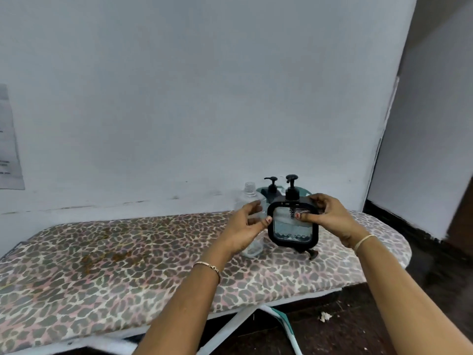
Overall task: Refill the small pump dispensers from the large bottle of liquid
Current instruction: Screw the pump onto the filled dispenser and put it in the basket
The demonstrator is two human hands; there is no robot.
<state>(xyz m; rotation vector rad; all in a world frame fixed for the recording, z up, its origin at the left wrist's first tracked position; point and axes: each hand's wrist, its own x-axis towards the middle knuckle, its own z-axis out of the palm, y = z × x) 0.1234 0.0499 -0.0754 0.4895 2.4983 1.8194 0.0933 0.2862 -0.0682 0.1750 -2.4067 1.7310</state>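
A small square pump dispenser [293, 228] with a black frame and a clear window is held upright above the board, a little liquid at its bottom. My right hand [331, 217] grips its upper right corner, thumb across the window. My left hand [244, 226] is beside its left edge with fingers spread, the thumb tip touching the frame. Behind my left hand stands the large clear bottle [250, 194], uncapped and partly hidden. A second black pump dispenser [271, 188] stands further back by the wall.
All of it rests on a leopard-print ironing board [115, 265] against a pale wall. A small black part [311, 253] lies under the held dispenser. A teal item [262, 190] sits behind the bottles. A paper [9, 139] hangs at left; the dark floor [345, 329] lies below right.
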